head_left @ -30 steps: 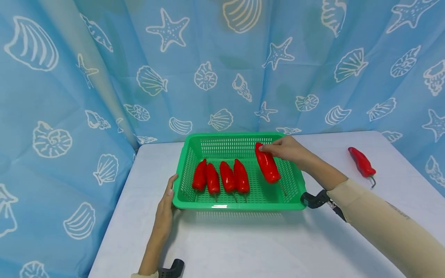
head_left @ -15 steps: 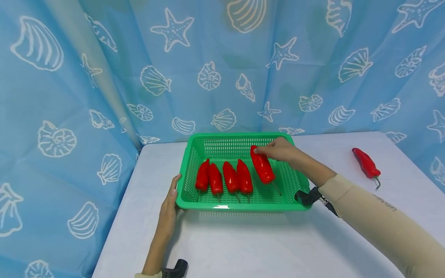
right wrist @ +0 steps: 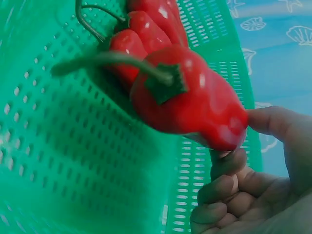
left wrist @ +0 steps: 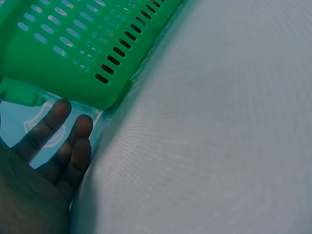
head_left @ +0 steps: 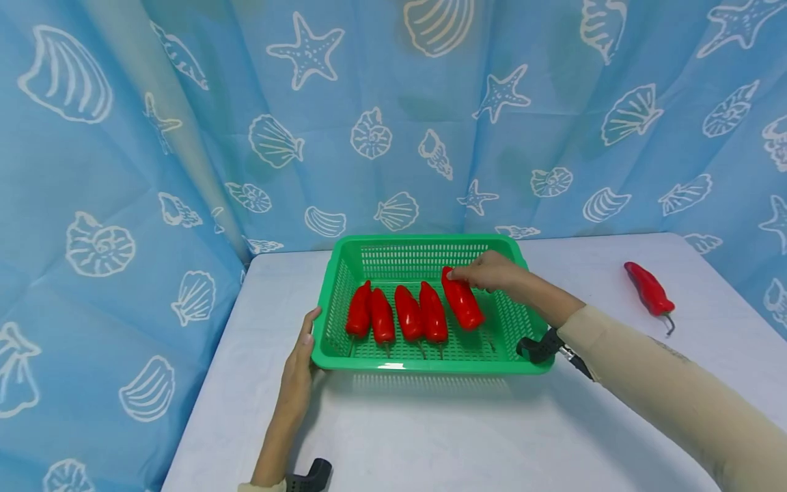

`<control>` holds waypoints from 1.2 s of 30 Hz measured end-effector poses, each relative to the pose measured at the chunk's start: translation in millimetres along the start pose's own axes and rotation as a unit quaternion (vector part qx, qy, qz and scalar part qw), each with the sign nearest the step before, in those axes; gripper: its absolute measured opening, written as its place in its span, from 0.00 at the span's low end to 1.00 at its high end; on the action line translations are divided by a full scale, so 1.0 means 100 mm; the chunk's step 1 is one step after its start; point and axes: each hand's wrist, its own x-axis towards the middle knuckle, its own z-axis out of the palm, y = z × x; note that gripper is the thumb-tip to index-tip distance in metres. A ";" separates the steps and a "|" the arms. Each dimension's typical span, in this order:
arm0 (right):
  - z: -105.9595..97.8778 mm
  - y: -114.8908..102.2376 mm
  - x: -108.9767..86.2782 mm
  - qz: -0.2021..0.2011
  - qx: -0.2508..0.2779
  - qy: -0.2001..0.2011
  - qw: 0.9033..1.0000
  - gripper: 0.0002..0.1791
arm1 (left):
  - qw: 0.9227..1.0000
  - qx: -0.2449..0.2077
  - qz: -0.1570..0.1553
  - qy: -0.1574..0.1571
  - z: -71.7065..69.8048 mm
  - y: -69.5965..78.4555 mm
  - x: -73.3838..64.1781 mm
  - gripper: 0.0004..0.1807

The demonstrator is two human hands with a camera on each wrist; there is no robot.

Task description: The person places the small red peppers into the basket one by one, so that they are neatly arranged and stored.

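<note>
My right hand (head_left: 492, 271) pinches a red pepper (head_left: 462, 301) by its tip, inside the green plastic basket (head_left: 430, 365). In the right wrist view, the held pepper (right wrist: 195, 92) has its stem end toward the camera and thumb and fingers (right wrist: 273, 121) at its tip. Left of it, several more red peppers (head_left: 408, 314) lie side by side on the basket floor, stems toward the front. At the basket's left end, my left hand (head_left: 296, 376) has its fingers extended, touching the rim. The left wrist view shows these fingers (left wrist: 61, 112) under the basket's end.
One more red pepper (head_left: 648, 290) lies on the white tabletop (head_left: 430, 437), to the basket's right. Behind the table hangs a blue curtain (head_left: 424, 198) with shell and starfish prints. The right sleeve (head_left: 652, 376) extends over the table's right side.
The held pepper has moved left and down toward the others in the basket, along with my right hand. My left hand stays at the basket's left end.
</note>
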 end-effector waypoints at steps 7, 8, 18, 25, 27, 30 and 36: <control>0.06 0.10 0.09 0.035 0.039 -0.022 0.998 0.26 | 1.000 -0.001 -0.006 0.001 0.01 -0.02 -0.01 0.27; 0.07 0.12 0.10 0.040 0.038 -0.018 0.998 0.26 | 1.000 0.000 -0.008 0.001 0.02 -0.02 -0.01 0.27; 0.10 0.19 0.15 0.032 -0.004 -0.006 0.999 0.26 | 1.000 0.004 -0.004 0.002 0.07 0.01 0.01 0.26; 0.12 0.13 0.15 0.042 -0.017 -0.009 0.999 0.27 | 1.000 0.013 -0.003 0.000 0.03 0.04 0.03 0.27; 0.14 0.12 0.16 0.047 -0.025 -0.015 0.998 0.27 | 1.000 0.013 -0.001 0.001 0.01 0.03 0.03 0.28; 0.16 0.12 0.18 0.053 -0.035 -0.026 0.998 0.26 | 1.000 0.013 -0.003 0.003 0.00 0.02 0.03 0.28; 0.22 0.18 0.22 0.040 -0.058 -0.046 0.996 0.22 | 1.000 0.015 -0.010 0.000 0.00 -0.01 0.00 0.28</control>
